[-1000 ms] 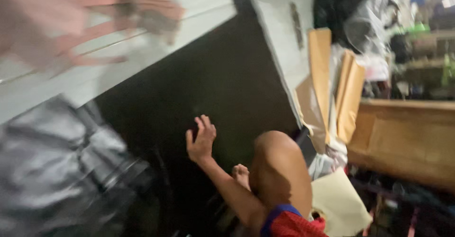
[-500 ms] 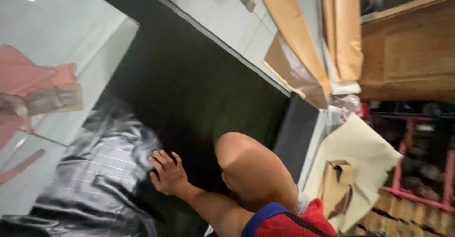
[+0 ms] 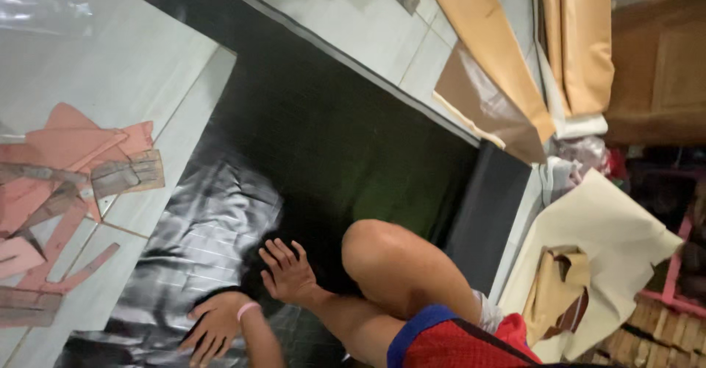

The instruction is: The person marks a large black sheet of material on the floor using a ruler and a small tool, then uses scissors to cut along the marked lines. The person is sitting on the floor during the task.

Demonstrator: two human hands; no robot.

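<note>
across the pale tiled floor (image 3: 346,30) lies a large black sheet of thin, glossy material (image 3: 309,155), spread flat but wrinkled near its lower left part. it looks light, limp and slippery, best taken at an edge or a pinched fold. on that wrinkled part the right hand (image 3: 288,272) presses flat with fingers spread, and the left hand (image 3: 215,329) rests open beside it, gripping nothing. left of the sheet lie pinkish scraps (image 3: 59,169). a bent knee (image 3: 382,254) hides part of the sheet, and its lower edge is cut off.

- honestly no packages, labels, signs or screens anywhere here
- nothing of that sort near either hand, just sheets and scraps lying on the floor
</note>
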